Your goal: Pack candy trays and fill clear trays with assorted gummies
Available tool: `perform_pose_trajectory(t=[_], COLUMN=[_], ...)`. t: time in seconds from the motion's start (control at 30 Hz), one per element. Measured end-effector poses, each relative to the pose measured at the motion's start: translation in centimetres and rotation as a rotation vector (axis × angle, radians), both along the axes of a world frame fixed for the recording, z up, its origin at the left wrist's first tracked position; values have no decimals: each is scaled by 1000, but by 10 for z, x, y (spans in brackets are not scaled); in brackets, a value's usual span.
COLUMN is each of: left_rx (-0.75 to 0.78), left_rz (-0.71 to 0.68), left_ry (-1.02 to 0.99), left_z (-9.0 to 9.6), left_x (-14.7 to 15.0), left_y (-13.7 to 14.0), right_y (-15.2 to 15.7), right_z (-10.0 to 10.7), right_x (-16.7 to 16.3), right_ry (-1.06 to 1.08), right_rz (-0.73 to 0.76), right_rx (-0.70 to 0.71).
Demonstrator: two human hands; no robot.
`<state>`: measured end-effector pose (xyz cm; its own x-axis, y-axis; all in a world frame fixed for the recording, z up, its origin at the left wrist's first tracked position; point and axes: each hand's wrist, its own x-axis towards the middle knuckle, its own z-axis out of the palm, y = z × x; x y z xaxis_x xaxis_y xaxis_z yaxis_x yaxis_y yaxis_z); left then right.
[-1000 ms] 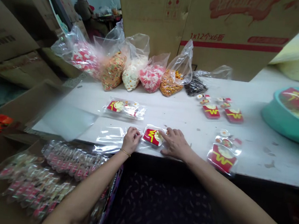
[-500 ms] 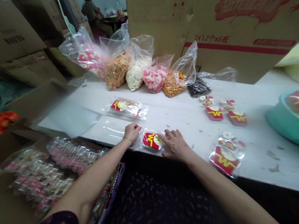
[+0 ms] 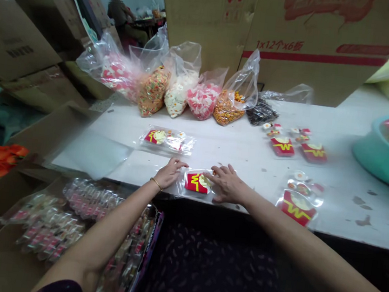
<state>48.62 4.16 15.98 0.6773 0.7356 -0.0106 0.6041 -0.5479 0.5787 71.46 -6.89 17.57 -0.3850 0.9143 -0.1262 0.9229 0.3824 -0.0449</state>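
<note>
A clear plastic bag holding a red fries-box piece (image 3: 197, 183) with a yellow zigzag and pale fries lies flat near the table's front edge. At its left side is my left hand (image 3: 169, 173), fingers stretched out and loosely apart, by the bag's clear edge. My right hand (image 3: 227, 183) rests over the bag's right part with spread fingers, one fingertip at the pale fries. That hand hides the bag's right end. Just behind lies another filled clear bag (image 3: 169, 140) with a similar red piece and small parts.
Several bags of small pieces, one of them pink and white (image 3: 202, 101), line the back before a large carton (image 3: 208, 25). Sets of red pieces (image 3: 297, 208) lie right, beside a teal basin (image 3: 372, 154). Clear sheets (image 3: 97, 153) lie left; an open box of packed bags (image 3: 48, 227) stands below.
My left hand has opened from a closed pinch and shifted slightly left and up. My right hand stays over the bag with little movement. The view has shifted slightly.
</note>
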Motion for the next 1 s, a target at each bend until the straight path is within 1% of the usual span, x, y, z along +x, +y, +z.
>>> perform_pose_trajectory(t=[0.07, 0.13, 0.23, 0.33, 0.4, 0.47, 0.57, 0.6, 0.67, 0.73, 0.8, 0.9, 1.0], left_rx=[-38, -55, -61, -48, -36, -18, 44, 66, 98, 122, 149, 156, 142], left_rz=[-146, -230, -283, -333, -341, -292, -98, -28, 71, 114, 125, 149, 229], left_ry=[58, 135, 217, 219, 195, 133, 49, 62, 157, 250, 266, 182, 82], left_z=[8, 16, 23, 25, 26, 26, 25, 23, 16, 8, -1, -11, -17], left_x=[-2, 2, 13, 21, 21, 13, -7, -15, -29, -38, -40, -33, -24], left_y=[4, 8, 12, 14, 17, 22, 31, 33, 33, 29, 21, 6, -6], right_y=[2, 4, 6, 8, 9, 9, 10, 11, 12, 12, 13, 12, 9], right_z=[0, 0, 2, 4, 5, 6, 5, 4, 3, 3, 4, 5, 6], right_x=[2, 3, 1, -2, -3, -3, -1, 0, 0, -1, -4, -13, -21], right_ry=[0, 0, 5, 9, 6, 6, 15, 18, 17, 10, -2, -10, 0], right_rz=[16, 21, 22, 29, 18, 3, 3, 10, 19, 23, 11, -39, -73], right_rx=[4, -1, -11, -14, -24, -37, -33, -27, -18, -15, -11, 10, 16])
